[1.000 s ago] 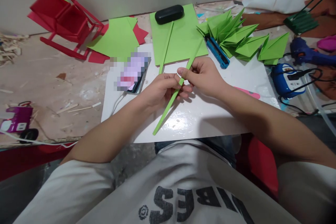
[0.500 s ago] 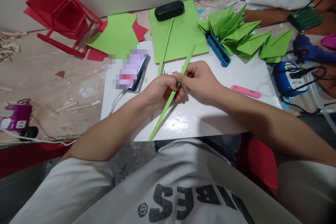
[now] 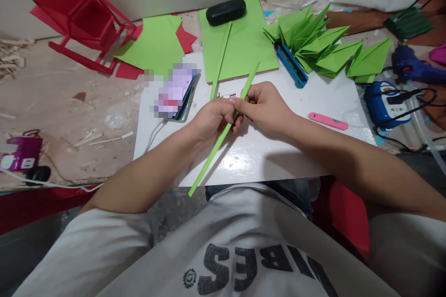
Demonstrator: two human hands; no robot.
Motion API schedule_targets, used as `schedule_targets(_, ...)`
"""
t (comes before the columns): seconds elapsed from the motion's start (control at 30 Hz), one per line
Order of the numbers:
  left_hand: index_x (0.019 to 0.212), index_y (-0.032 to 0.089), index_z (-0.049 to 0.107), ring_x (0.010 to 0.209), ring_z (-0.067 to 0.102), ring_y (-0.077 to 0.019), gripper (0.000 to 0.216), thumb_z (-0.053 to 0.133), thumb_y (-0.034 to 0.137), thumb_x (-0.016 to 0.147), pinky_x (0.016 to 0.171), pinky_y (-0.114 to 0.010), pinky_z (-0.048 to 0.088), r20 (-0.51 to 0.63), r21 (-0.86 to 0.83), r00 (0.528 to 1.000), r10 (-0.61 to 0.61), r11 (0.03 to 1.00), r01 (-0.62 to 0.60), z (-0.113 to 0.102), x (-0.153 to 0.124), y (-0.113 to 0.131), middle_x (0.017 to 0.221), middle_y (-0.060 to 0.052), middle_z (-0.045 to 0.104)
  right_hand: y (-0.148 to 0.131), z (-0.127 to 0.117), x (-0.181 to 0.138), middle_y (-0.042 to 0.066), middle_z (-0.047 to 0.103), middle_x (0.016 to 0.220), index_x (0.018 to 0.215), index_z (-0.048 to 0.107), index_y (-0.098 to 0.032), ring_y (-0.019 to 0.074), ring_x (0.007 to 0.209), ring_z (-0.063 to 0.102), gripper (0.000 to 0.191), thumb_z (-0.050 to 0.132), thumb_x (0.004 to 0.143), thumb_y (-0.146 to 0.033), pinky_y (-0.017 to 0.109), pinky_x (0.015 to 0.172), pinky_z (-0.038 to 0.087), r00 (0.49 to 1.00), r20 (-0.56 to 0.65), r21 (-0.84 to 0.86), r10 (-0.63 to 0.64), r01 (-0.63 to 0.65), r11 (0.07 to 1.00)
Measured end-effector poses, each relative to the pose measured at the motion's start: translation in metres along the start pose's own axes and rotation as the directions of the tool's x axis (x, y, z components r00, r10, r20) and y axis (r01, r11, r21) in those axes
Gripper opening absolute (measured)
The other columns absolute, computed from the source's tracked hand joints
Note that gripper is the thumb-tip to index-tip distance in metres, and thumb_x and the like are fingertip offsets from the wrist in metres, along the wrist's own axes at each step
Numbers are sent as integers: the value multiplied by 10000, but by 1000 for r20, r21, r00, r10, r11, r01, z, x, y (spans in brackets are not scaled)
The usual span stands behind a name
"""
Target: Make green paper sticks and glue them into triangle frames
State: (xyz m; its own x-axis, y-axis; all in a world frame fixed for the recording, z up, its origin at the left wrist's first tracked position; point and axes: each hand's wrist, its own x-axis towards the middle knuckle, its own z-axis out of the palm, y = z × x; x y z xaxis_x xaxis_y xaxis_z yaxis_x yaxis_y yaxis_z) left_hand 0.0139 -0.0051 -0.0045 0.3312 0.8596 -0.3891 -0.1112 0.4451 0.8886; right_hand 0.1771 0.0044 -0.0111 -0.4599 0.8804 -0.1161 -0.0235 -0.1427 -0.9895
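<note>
Both hands pinch one long, narrow green paper strip (image 3: 209, 158) above a glossy white board (image 3: 278, 148). My left hand (image 3: 212, 120) is closed on the strip from the left. My right hand (image 3: 266, 104) is closed on it from the right, thumb and finger pressed along it. The strip runs diagonally, its far tip near a green sheet (image 3: 244, 51) and its near tip past the board's front edge. A second green strip (image 3: 220, 62) lies on that sheet.
A phone (image 3: 177, 95) lies left on the board, a pink cutter (image 3: 328, 121) at the right. Behind are a black case (image 3: 226, 11), a blue cutter (image 3: 291, 65), folded green paper pieces (image 3: 324, 46), a red paper chair (image 3: 81, 21), a blue device (image 3: 381, 102) and a glue gun (image 3: 409, 67).
The strip has slid toward me through my fingers; its near tip now hangs past the board's edge. Both hands stay closed on it and have shifted slightly left.
</note>
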Motion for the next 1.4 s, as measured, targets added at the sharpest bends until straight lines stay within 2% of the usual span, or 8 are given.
schedule_targets(0.3,522,156,643,463,560,-174,111,593,172,424,427,-279,466,46,-42,998,-41,998,43,1,0,0,536,-85,601,-1,0,-2,25,709,573,729,663,-220,182,532,701,499,939,901,-598,278,465,570,999,21,48,34,-35,998)
schedule_targets(0.47,609,161,676,511,603,-194,152,606,224,491,451,-287,498,35,-69,998,-50,996,52,-2,-2,1,601,-97,666,-2,-2,-1,24,705,589,773,649,-224,192,544,705,491,910,922,-612,283,452,554,1000,1,80,0,0,997)
schedule_targets(0.67,666,179,669,556,592,-179,134,641,239,550,474,-275,491,8,-65,998,-66,996,67,2,-7,4,617,-65,651,-4,-5,-1,3,648,561,723,620,-227,181,553,688,502,911,933,-579,276,469,551,1000,-13,47,-20,21,999)
schedule_targets(0.83,614,184,632,525,539,-150,123,643,165,493,459,-262,427,-17,-31,999,-48,998,47,5,-4,2,574,-48,599,-4,-2,-1,0,646,573,686,596,-237,180,582,692,495,960,899,-496,289,520,581,998,-63,11,2,-1,1000)
schedule_targets(0.97,543,178,603,482,519,-141,102,622,153,446,431,-251,384,-27,-15,999,-39,999,39,3,-2,0,528,-55,566,-3,1,-2,40,716,622,685,618,-227,175,604,694,468,920,930,-486,286,528,585,999,-42,-6,9,-9,1000)
schedule_targets(1.17,467,155,642,458,515,-148,61,614,158,413,412,-265,362,-23,29,999,-26,999,27,3,-2,2,489,-77,565,-5,-1,-2,28,675,578,698,650,-218,176,598,663,435,915,926,-477,285,512,566,1000,-21,-45,-8,7,999)
schedule_targets(1.4,536,164,643,481,528,-152,121,613,162,419,437,-270,415,-7,5,999,-53,999,53,2,-3,2,535,-69,595,-4,-2,-2,16,671,604,697,631,-234,184,608,678,523,944,868,-615,299,523,569,999,-14,6,-32,32,999)
